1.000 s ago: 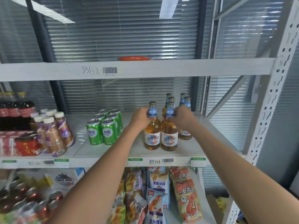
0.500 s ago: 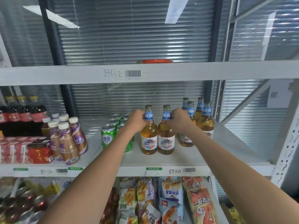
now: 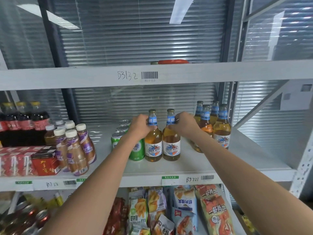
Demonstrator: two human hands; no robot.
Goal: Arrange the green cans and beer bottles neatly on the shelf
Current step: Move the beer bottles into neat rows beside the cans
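Left hand (image 3: 139, 127) and right hand (image 3: 183, 124) each grip a front beer bottle's neck; green cans (image 3: 137, 150) sit lined up (four bottles (image 3: 212, 126) wait apart), so grouping looks unfinished.

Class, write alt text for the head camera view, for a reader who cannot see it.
A person's left hand and right hand each grip the neck of an upright beer bottle, left bottle and right bottle, standing side by side on a white shelf. Green cans stand just left; four more bottles stand right.
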